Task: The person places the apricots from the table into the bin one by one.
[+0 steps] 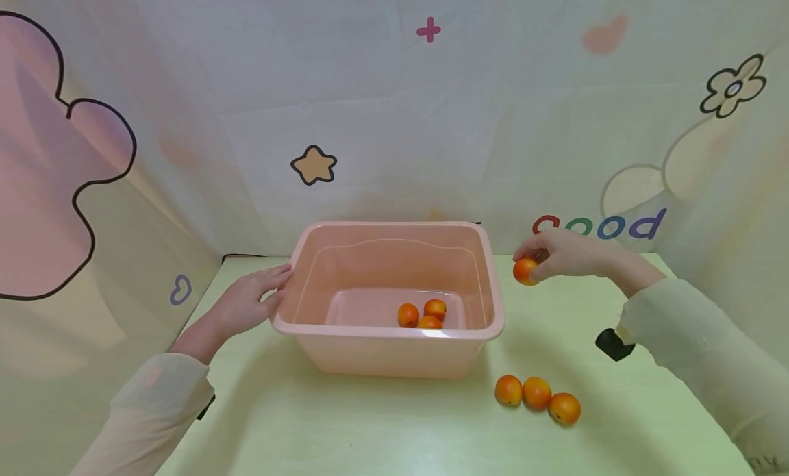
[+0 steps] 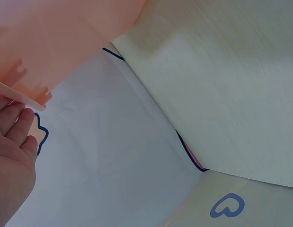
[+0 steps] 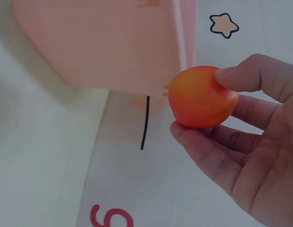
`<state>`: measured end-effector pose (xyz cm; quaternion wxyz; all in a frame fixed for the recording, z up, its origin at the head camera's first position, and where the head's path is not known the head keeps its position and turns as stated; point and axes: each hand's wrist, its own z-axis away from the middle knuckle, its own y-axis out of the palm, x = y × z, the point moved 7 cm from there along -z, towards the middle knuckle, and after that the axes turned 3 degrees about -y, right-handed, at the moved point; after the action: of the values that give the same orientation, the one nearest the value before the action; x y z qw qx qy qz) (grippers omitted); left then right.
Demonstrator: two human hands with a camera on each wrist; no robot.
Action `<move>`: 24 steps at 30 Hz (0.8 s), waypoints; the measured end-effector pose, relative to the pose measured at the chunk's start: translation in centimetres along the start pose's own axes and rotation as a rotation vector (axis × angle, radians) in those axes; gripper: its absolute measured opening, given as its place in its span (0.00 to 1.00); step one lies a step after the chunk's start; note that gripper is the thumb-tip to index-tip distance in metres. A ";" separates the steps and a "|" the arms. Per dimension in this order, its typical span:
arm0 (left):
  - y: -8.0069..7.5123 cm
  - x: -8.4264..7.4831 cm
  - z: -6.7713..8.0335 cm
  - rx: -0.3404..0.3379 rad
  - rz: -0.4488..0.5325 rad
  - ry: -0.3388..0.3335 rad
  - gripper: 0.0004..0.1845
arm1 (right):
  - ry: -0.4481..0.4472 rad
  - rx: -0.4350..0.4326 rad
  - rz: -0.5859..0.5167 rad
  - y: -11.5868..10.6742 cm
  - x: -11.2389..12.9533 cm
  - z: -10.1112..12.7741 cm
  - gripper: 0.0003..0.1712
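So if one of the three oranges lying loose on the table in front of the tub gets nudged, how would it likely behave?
The three loose oranges are round and sit on a smooth, flat table, so a nudged one would probably roll. They lie touching in a row, so it would likely bump its neighbour. The right hand holds a similar orange in its fingertips alone, suggesting it is light.

glossy plastic tub (image 1: 345,339), smooth matt table (image 1: 370,421)
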<state>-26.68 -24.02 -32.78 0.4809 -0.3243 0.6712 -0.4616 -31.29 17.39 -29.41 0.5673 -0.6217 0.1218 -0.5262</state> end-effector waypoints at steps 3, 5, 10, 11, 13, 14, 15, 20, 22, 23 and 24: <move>0.0 0.0 0.0 -0.003 0.001 0.008 0.24 | -0.024 0.000 0.010 -0.6 1.0 -0.7 0.18; -0.1 -0.1 0.0 -0.003 0.001 0.012 0.24 | -0.036 0.003 0.026 -0.8 1.7 -1.3 0.17; -0.1 -0.1 0.1 -0.001 0.008 0.011 0.24 | -0.021 0.011 0.039 -0.9 3.1 -2.6 0.18; -0.1 -0.1 0.1 0.000 0.010 0.010 0.24 | -0.018 0.017 0.036 -0.9 3.4 -2.9 0.18; -0.1 -0.1 0.1 0.000 0.011 0.010 0.24 | -0.018 0.030 0.033 -0.9 4.0 -3.5 0.17; -0.1 -0.1 0.1 0.000 0.012 0.009 0.24 | -0.022 0.036 0.034 -0.9 4.3 -3.8 0.17; -0.1 0.0 0.1 0.000 0.012 0.009 0.24 | -0.022 0.043 0.031 -0.8 4.6 -4.0 0.16; -0.2 -0.2 0.1 -0.003 0.013 0.008 0.24 | -0.024 0.067 0.053 -0.6 6.1 -5.7 0.14; -0.3 -0.2 0.2 -0.003 0.015 0.005 0.24 | -0.025 0.080 0.072 -0.5 6.6 -6.4 0.14; -0.3 -0.3 0.2 -0.003 0.015 0.005 0.24 | -0.028 0.086 0.079 -0.5 6.9 -6.8 0.14; -0.3 -0.3 0.2 -0.004 0.015 0.005 0.24 | -0.033 0.093 0.087 -0.4 7.1 -7.1 0.14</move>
<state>-26.43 -23.95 -32.38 0.4820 -0.3188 0.6758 -0.4575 -34.16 8.10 -26.83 0.6200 -0.5973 0.1149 -0.4957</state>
